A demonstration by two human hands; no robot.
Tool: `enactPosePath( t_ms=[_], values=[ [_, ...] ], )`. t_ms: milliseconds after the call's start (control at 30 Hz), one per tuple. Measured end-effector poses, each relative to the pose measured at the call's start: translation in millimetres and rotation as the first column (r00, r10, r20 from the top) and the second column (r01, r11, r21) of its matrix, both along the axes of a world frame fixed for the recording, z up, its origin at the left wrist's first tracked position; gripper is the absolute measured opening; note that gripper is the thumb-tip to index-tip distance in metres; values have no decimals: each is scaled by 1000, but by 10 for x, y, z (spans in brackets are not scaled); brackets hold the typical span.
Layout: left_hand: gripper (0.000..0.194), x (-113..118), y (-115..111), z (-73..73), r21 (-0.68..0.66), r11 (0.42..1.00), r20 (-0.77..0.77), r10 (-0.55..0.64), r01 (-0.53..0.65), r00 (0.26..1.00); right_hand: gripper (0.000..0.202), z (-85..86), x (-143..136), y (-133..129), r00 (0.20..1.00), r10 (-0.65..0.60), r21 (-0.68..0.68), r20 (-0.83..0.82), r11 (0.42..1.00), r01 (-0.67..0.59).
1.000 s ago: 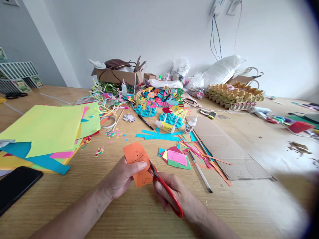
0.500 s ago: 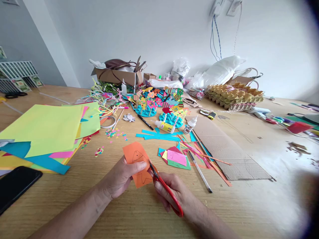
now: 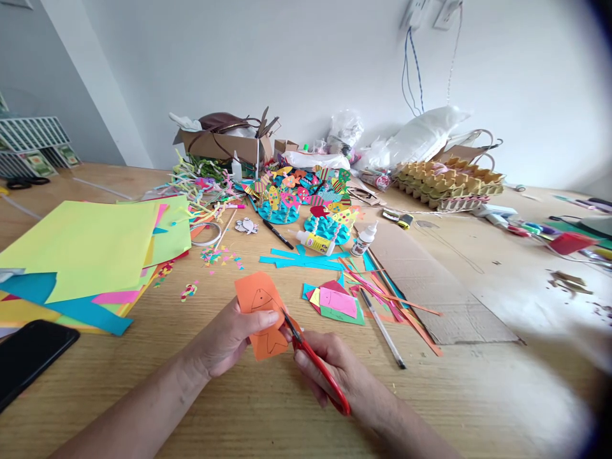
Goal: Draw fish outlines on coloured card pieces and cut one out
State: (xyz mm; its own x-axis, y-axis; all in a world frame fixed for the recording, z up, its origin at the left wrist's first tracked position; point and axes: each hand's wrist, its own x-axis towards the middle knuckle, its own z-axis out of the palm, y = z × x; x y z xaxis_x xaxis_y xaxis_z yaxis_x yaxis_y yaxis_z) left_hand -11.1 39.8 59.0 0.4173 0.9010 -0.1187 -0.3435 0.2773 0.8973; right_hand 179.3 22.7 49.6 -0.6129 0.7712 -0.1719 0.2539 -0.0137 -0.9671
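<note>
An orange paper piece (image 3: 249, 292) with a fish outline drawn in black is pinched in my left hand (image 3: 229, 338), thumb on top. My right hand (image 3: 335, 366) is wrapped round red-handled scissors (image 3: 321, 370), whose blades meet the paper's right edge beside my left thumb. Right of the paper lie stacked coloured pieces, a pink one (image 3: 337, 302) with a drawn outline on top. A clear pen (image 3: 384, 329) rests to their right, near thin paper strips (image 3: 377, 293).
Yellow sheets (image 3: 90, 242) and a black phone (image 3: 36, 360) lie at left. Beyond my hands are glue bottles (image 3: 316, 243), a black marker (image 3: 278, 234) and fish decorations (image 3: 291, 191). Flat cardboard (image 3: 430, 287) and egg trays (image 3: 449, 185) sit at right.
The scissor blades look a little more closed at the paper's edge. The whole view has shifted very slightly; both hands keep their holds.
</note>
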Motion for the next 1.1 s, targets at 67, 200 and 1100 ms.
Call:
enactPosePath(
  t_ms=[67, 200, 1100],
  values=[
    [23, -1, 2, 7, -9, 1000, 1, -2, 2, 1000, 54, -4, 2, 2, 1000, -3, 13, 11, 1000, 2],
    [26, -13, 3, 15, -20, 1000, -15, -12, 12, 1000, 54, -5, 6, 4, 999, -16, 20, 35, 1000, 15],
    [28, 42, -31, 2, 62, 988, -122, 148, -141, 981, 59, 50, -26, 6, 997, 4, 11, 79, 1000, -5]
  ],
)
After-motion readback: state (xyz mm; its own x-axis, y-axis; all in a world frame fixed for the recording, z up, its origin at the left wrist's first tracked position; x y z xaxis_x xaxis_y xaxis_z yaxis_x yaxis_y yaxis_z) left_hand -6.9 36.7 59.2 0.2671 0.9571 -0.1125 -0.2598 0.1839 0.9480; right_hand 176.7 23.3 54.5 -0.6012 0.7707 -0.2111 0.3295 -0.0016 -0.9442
